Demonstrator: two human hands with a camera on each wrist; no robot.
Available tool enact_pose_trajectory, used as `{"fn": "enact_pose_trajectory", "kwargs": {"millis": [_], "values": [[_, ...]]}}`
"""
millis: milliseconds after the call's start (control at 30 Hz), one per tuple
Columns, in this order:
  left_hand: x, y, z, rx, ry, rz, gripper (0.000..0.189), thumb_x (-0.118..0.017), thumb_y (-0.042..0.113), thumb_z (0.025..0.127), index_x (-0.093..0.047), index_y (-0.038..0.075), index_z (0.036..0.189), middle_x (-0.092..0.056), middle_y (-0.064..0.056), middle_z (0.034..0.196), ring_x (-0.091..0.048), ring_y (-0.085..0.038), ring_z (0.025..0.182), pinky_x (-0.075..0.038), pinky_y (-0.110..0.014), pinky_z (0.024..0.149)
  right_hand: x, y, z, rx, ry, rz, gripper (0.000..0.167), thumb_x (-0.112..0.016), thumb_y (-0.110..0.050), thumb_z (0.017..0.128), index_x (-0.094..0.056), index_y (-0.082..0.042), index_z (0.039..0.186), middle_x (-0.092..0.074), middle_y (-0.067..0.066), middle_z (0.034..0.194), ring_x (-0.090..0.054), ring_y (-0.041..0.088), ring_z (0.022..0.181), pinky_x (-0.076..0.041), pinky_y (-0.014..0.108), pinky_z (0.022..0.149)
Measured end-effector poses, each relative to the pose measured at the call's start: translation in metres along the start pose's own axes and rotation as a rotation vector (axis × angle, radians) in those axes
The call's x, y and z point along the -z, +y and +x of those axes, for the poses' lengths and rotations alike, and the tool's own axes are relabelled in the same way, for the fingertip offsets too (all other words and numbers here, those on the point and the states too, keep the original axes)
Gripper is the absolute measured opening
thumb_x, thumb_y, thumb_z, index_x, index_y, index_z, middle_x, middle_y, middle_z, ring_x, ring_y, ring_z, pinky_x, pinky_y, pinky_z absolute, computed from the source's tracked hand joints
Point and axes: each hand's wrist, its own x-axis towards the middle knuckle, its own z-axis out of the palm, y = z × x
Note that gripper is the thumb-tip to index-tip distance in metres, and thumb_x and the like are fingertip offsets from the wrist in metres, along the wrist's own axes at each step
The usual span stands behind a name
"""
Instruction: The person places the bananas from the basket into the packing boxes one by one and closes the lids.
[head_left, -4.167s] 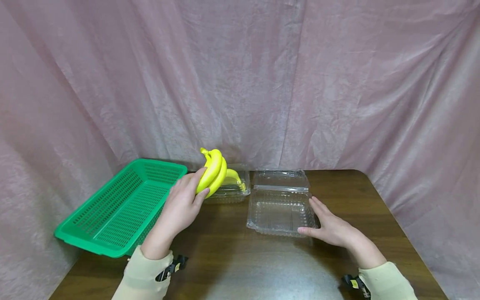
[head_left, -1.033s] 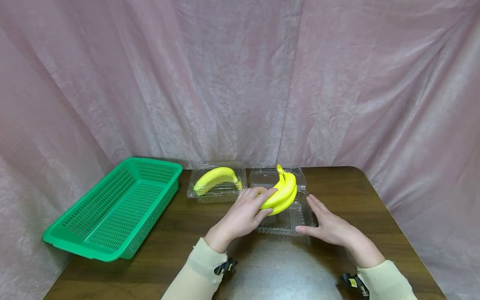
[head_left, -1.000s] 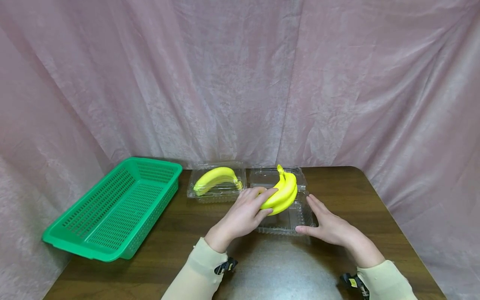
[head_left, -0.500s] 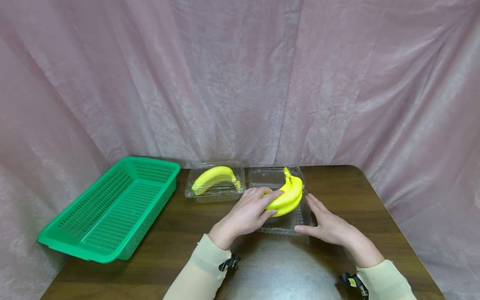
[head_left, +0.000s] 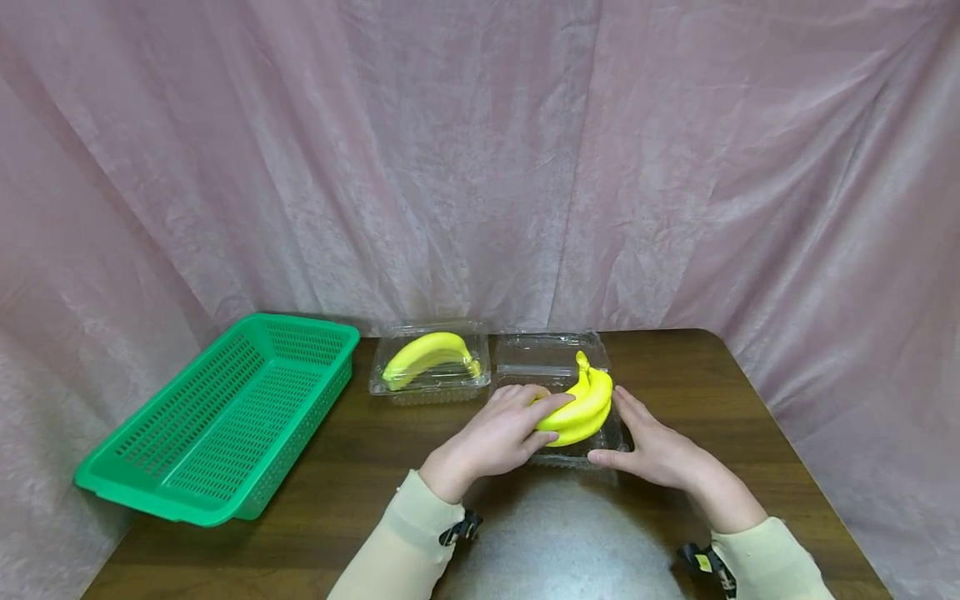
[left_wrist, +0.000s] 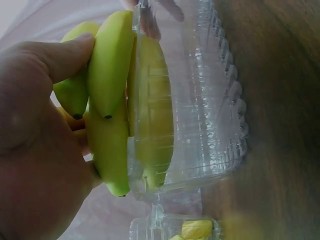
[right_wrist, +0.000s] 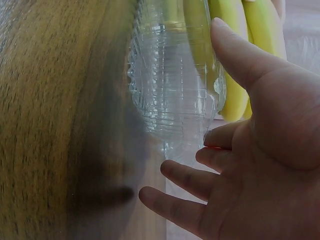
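Note:
A bunch of yellow bananas point(head_left: 581, 414) is gripped by my left hand point(head_left: 502, 429), thumb on the near side and fingers over the top. In the left wrist view part of the bunch point(left_wrist: 112, 65) dips below the rim of a clear plastic clamshell box point(left_wrist: 200, 110), seen through its wall. The lid point(head_left: 551, 350) of that box lies folded back toward the curtain. At the box's right side my right hand point(head_left: 660, 446) has its fingers spread and straight, the thumb point(right_wrist: 245, 50) right at the rim in the right wrist view.
Left of the open box stands a shut clear clamshell point(head_left: 431, 390) with bananas point(head_left: 427, 358) inside. Farther left is a long green mesh basket point(head_left: 217, 417). The wooden table point(head_left: 720, 400) ends at a pink curtain point(head_left: 480, 167) behind.
My left hand has carried the bananas from beside the green basket rightward over the open clamshell, then lowered them into it. The right hand has stayed at the box's side.

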Motion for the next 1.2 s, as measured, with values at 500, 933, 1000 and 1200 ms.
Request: {"fn": "enact_pose_trajectory", "kwargs": {"millis": [500,933,1000,1200], "values": [[-0.0078,-0.0017,-0.0017,-0.007,-0.057,-0.016,0.058,-0.074,0.029,0.109,-0.054,0.024,0.164,-0.067,-0.003,0.142,-0.062,-0.022,0.13,-0.042,-0.047,0.119,0.0008,-0.0008,0.0004,0.002,-0.005,0.023,0.12,-0.082,-0.057,0.097,-0.013,0.004,0.174,-0.01,0.031,0.18,-0.034,0.059,0.155,-0.038,0.076,0.115],[-0.0083,-0.0035,-0.0037,-0.004,-0.125,-0.064,0.064,-0.076,0.027,0.108,-0.051,0.03,0.167,-0.065,0.002,0.148,-0.059,-0.018,0.135,-0.036,-0.045,0.124,0.0009,-0.0006,0.0008,-0.012,-0.003,0.007,0.124,-0.086,-0.055,0.094,-0.014,0.008,0.173,-0.014,0.033,0.178,-0.034,0.06,0.154,-0.038,0.076,0.116],[-0.0074,-0.0035,-0.0042,0.006,-0.138,-0.08,0.064,-0.076,0.025,0.108,-0.051,0.031,0.167,-0.064,0.002,0.149,-0.058,-0.018,0.137,-0.036,-0.047,0.124,0.0007,-0.0012,0.0011,-0.013,-0.004,0.01,0.124,-0.086,-0.056,0.094,-0.014,0.008,0.173,-0.014,0.033,0.178,-0.034,0.06,0.155,-0.037,0.076,0.116],[-0.0049,-0.0046,-0.0057,0.047,-0.181,-0.117,0.062,-0.073,0.02,0.109,-0.052,0.032,0.166,-0.06,0.003,0.156,-0.053,-0.021,0.147,-0.028,-0.064,0.128,0.0019,-0.0014,0.0001,-0.023,-0.012,0.005,0.126,-0.085,-0.059,0.094,-0.012,0.007,0.173,-0.013,0.034,0.178,-0.033,0.061,0.154,-0.039,0.077,0.115]]}}
